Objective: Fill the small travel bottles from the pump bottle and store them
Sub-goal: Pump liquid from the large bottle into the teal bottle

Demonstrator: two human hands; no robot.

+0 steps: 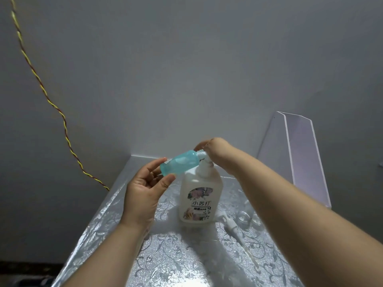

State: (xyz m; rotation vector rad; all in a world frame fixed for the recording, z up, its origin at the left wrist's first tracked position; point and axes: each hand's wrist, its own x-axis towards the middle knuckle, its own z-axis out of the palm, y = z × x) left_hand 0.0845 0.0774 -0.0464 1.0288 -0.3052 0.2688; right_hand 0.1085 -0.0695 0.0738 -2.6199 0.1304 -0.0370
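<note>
Shows a surface wrapped in a shiny silver sheet embossed with floral scrolls, its far edge butting against a pale wall. Carries a white pump bottle upright near the middle, flowered label toward the camera. Has, just right of the bottle's base, a loose white pump head lying flat, with its thin dip tube running toward the near right. Bears a few clear small containers just beyond that pump head, too blurred to make out. Holds a tall pale lilac box at the far right, beside the wall. Meets a twisted yellow-and-red cord at the far left edge.
</note>
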